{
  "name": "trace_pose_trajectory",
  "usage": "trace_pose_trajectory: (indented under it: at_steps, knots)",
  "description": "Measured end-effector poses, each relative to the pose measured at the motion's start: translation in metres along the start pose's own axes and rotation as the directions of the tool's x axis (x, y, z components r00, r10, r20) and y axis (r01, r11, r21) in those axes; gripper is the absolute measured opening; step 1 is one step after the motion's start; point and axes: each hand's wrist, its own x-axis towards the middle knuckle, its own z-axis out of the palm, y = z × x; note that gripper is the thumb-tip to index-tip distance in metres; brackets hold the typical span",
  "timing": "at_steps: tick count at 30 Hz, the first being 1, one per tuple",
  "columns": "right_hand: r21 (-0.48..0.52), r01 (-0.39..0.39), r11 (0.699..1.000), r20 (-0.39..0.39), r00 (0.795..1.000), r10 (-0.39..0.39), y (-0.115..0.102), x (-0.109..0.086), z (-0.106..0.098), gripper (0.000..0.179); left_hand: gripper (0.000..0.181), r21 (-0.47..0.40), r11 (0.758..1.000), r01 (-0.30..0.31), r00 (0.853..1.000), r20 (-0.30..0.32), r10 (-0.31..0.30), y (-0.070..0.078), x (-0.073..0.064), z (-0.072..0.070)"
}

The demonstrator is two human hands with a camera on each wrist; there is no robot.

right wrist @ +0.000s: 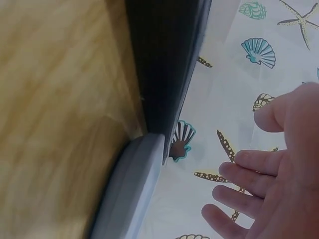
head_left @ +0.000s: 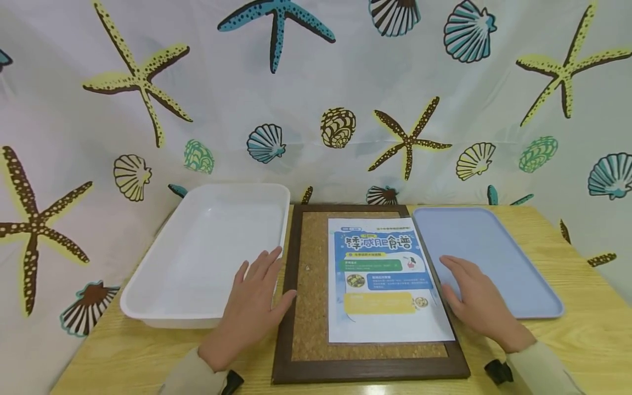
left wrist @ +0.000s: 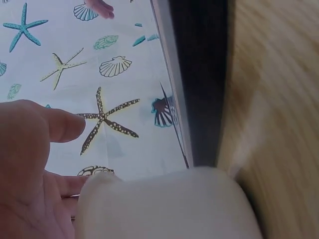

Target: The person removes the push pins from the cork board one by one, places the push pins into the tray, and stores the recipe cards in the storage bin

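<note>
A cork board with a dark brown frame lies on the table, and a printed sheet in blue, green and yellow rests on its right part. My left hand, fingers extended and holding nothing, hovers between the white tray and the board's left side. On the other side my right hand hangs, also holding nothing, between the board's right edge and the blue tray. In the left wrist view the left thumb stands apart from the board's dark edge. The right fingers are spread apart in the right wrist view.
The white tray is deep and stands left of the board; the shallow blue one lies flat on the right. Wooden tabletop shows around them. Behind the table hangs a white cloth printed with starfish and shells.
</note>
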Motion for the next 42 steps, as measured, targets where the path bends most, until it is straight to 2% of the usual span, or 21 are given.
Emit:
trace_pose_trajectory:
  at_steps: [3,9,15,22,27,36,42]
  knots:
    - [0.019,-0.015,1.0,0.03,0.999,0.015,-0.003,0.005,0.003,0.045,0.056,-0.008,1.0,-0.001,1.0,0.015,0.001,0.005,0.003,0.002]
    - [0.092,-0.08,0.993,0.143,0.988,0.066,-0.01,0.011,0.005,0.043,0.056,-0.027,1.0,0.0,0.999,0.042,0.001,0.012,0.011,0.009]
    - [0.146,-0.104,0.984,0.197,0.978,0.074,-0.017,0.02,0.004,0.042,0.057,-0.047,0.999,-0.008,0.997,0.083,0.012,0.019,0.024,0.016]
    - [0.193,-0.126,0.973,0.277,0.958,0.069,-0.028,0.033,0.007,0.042,0.059,0.003,1.0,0.024,0.988,0.155,-0.025,0.03,0.029,0.021]
    - [0.192,-0.12,0.974,0.294,0.954,0.06,-0.031,0.041,0.011,0.043,0.067,-0.037,0.998,0.055,0.977,0.207,-0.046,0.038,0.036,0.025]
    - [0.184,-0.097,0.978,0.296,0.954,0.039,-0.037,0.063,0.026,0.043,0.066,-0.076,0.994,0.082,0.958,0.28,-0.058,0.043,0.051,0.031]
    - [0.218,-0.102,0.971,0.302,0.953,0.033,-0.037,0.074,0.033,0.04,0.066,-0.099,0.988,0.117,0.954,0.288,-0.084,0.042,0.056,0.032]
